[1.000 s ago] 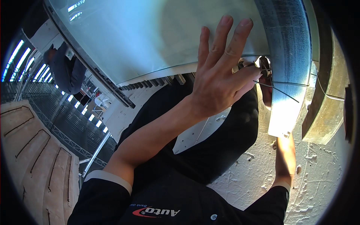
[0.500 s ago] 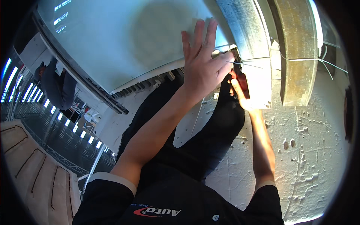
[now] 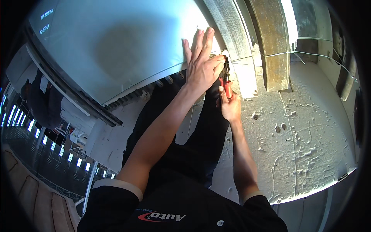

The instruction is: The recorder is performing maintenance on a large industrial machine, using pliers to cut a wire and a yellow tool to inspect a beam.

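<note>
My left hand (image 3: 201,73) lies along the lower edge of a large pale glass-like panel (image 3: 150,34), three fingers stretched up over its surface. Its index finger and thumb come together at the panel's corner, where a thin wire (image 3: 237,63) runs out from them across a pale metal bar (image 3: 232,29). Below the corner, my right hand (image 3: 231,110) is closed round the red handles of a pair of pliers (image 3: 227,88). The plier jaws point up toward the dark gap beside the left fingertips; what they touch is too small to tell.
A second, brownish metal bar (image 3: 272,46) stands to the right, with wire (image 3: 309,52) tied round it. Rough white slab (image 3: 309,127) spreads beneath. At far left is a person in dark clothes (image 3: 44,102), beyond a dark rail (image 3: 73,85).
The view has shifted, so the panel and bars sit further left. My right hand has come down from behind the bar's end, and the red pliers now show clearly. My left hand stays at the corner.
</note>
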`<action>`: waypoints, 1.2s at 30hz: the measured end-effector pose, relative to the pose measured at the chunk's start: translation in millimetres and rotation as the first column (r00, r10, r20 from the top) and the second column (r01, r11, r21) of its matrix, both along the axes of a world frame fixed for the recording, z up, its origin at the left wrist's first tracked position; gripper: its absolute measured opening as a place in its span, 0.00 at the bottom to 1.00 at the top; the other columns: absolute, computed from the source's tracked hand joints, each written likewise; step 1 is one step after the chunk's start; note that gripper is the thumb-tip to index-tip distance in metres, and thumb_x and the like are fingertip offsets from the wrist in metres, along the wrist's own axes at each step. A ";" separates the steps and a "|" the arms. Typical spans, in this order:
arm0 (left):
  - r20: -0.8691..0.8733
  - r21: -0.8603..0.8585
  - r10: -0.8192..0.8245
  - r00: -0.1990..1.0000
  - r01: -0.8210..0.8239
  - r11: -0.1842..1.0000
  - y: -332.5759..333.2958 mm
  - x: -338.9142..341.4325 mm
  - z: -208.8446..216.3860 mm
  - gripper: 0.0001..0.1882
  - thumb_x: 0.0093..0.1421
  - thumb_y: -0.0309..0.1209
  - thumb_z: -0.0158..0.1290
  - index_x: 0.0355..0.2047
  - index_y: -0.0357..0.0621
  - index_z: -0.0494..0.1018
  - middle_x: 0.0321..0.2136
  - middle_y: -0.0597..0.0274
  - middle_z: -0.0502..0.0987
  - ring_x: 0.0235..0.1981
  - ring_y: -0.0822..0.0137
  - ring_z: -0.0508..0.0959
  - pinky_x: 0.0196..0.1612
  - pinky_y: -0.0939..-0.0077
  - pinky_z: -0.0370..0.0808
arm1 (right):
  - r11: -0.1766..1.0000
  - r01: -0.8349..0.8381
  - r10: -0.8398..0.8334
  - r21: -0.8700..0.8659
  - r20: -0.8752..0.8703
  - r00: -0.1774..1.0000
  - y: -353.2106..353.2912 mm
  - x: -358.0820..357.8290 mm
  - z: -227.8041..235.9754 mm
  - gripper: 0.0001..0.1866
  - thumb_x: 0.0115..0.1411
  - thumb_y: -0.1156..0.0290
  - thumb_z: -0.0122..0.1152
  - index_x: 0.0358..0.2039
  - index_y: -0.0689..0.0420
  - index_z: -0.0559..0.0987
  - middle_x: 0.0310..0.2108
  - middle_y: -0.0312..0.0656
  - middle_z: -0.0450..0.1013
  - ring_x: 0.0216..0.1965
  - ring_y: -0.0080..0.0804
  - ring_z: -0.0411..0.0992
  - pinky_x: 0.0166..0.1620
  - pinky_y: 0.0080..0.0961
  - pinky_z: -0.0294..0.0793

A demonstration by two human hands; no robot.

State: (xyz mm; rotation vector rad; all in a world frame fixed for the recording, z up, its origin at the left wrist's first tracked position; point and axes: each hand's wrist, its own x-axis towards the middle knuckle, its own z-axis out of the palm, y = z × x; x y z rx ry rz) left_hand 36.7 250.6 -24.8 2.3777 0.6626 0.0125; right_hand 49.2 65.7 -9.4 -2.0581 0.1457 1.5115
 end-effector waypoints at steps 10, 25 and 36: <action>-0.067 -0.056 0.000 0.998 -0.004 0.998 3.8 2.0 3.5 0.06 0.56 0.36 0.62 0.30 0.50 0.84 0.72 0.56 0.50 0.73 0.49 0.45 0.69 0.32 0.31 | 0.963 -0.245 0.269 -0.111 0.389 0.881 14.4 0.7 25.9 0.16 0.64 0.63 0.57 0.30 0.65 0.80 0.21 0.60 0.75 0.26 0.61 0.75 0.33 0.46 0.76; -0.040 -0.042 0.004 0.999 -0.006 0.999 7.8 -0.6 0.1 0.05 0.56 0.35 0.61 0.28 0.50 0.83 0.71 0.57 0.53 0.73 0.50 0.47 0.69 0.34 0.33 | 0.956 0.292 -0.278 -0.033 0.223 0.934 -37.4 -15.1 9.4 0.17 0.65 0.57 0.62 0.34 0.60 0.80 0.24 0.35 0.74 0.24 0.20 0.71 0.29 0.23 0.71; 0.042 -0.013 0.053 0.998 -0.052 0.999 -0.1 -2.8 3.3 0.08 0.50 0.33 0.67 0.32 0.51 0.84 0.70 0.49 0.55 0.70 0.40 0.52 0.69 0.36 0.45 | 0.903 0.328 -0.319 0.277 -0.077 0.945 -50.6 -6.9 -23.2 0.18 0.66 0.65 0.62 0.53 0.60 0.78 0.31 0.31 0.76 0.31 0.16 0.69 0.35 0.17 0.69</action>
